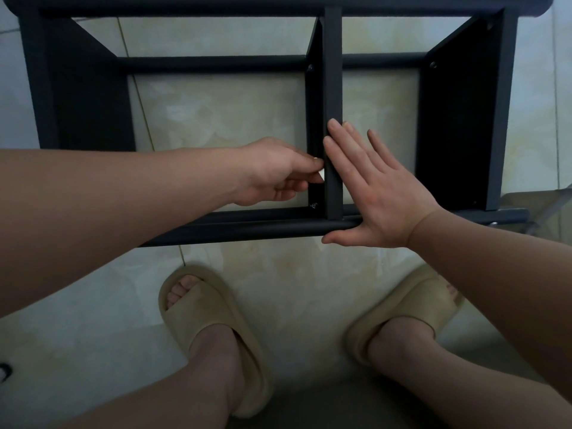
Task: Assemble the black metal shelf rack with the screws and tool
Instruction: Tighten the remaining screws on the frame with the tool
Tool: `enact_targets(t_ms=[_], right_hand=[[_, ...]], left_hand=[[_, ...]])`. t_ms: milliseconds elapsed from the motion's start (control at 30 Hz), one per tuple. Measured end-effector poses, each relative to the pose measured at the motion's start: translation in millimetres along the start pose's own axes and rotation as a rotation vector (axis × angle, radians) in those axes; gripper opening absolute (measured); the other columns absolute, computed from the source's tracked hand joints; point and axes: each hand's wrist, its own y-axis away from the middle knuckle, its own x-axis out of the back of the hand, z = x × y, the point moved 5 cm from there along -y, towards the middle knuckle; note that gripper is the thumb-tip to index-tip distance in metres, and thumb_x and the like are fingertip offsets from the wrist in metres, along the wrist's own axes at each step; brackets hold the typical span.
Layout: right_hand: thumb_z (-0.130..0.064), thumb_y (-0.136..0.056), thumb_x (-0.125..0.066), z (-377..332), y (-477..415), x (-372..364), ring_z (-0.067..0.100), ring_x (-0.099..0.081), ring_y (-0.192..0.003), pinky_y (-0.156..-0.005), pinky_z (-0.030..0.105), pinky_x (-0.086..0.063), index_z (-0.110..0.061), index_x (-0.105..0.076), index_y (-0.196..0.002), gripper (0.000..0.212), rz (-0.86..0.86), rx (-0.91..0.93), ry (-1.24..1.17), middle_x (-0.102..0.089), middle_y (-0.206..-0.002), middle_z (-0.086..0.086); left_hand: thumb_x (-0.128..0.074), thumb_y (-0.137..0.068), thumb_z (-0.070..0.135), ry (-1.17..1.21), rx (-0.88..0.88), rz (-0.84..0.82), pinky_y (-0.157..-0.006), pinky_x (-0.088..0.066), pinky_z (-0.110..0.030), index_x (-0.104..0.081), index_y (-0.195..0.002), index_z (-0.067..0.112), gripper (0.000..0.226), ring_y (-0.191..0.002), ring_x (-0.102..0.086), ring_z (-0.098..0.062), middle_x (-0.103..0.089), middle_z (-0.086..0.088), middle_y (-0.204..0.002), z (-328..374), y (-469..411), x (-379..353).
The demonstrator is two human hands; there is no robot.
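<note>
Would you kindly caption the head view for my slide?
Right hand pressed flat on the centre upright of the black rack; left hand pinches a small pale part beside it.

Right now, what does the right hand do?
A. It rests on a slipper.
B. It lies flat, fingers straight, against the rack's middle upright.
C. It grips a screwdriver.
B: the right hand is spread open on the middle upright of the rack, holding no tool; the left hand seems to pinch a small pale piece.
</note>
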Motion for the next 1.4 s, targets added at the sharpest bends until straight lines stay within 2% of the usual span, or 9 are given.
enact_targets(t_ms=[567, 900, 1233, 1400], right_hand=[[-0.088, -0.082, -0.041, 0.3, -0.2, -0.1, 0.036, -0.003, -0.157, -0.125, 0.058, -0.015, 0.002, -0.007, -0.16, 0.124, 0.001, 0.001, -0.007, 0.001, -0.169, 0.02], [-0.087, -0.082, -0.041, 0.8, -0.1, -0.4, 0.034, -0.001, -0.157, -0.126, 0.056, -0.013, 0.002, -0.006, -0.161, 0.123, 0.007, 0.002, -0.005, 0.001, -0.169, 0.02], [-0.088, -0.082, -0.04, 1.2, 0.0, -0.5, 0.035, 0.0, -0.157, -0.126, 0.057, -0.012, 0.001, -0.005, -0.161, 0.123, -0.003, 0.001, -0.002, 0.002, -0.169, 0.02], [-0.088, -0.082, -0.039, 1.3, -0.2, -1.1, 0.034, 0.0, -0.157, -0.126, 0.056, -0.011, 0.001, -0.004, -0.161, 0.123, -0.001, 0.002, -0.002, 0.003, -0.169, 0.019]], left_hand=[[-0.056, -0.101, 0.02, -0.034, 0.019, -0.022, -0.061, -0.044, -0.019, -0.065, -0.094, 0.015, 0.012, -0.064, -0.06, -0.004, -0.073, 0.006, -0.074, -6.6, -1.2, -6.2], [-0.054, -0.102, 0.019, -0.235, -0.07, -0.048, -0.069, -0.047, -0.021, -0.066, -0.091, 0.016, 0.016, -0.071, -0.062, -0.004, -0.075, 0.008, -0.079, 0.6, -1.5, -2.0], [-0.054, -0.101, 0.016, -0.285, -0.084, -0.088, -0.07, -0.048, -0.021, -0.062, -0.088, 0.016, 0.015, -0.072, -0.061, -0.004, -0.074, 0.008, -0.078, -2.6, 0.9, 1.9], [-0.054, -0.102, 0.015, -0.358, -0.098, -0.108, -0.076, -0.047, -0.025, -0.064, -0.089, 0.018, 0.016, -0.079, -0.061, -0.006, -0.073, 0.007, -0.085, -3.4, 5.6, 4.8]])
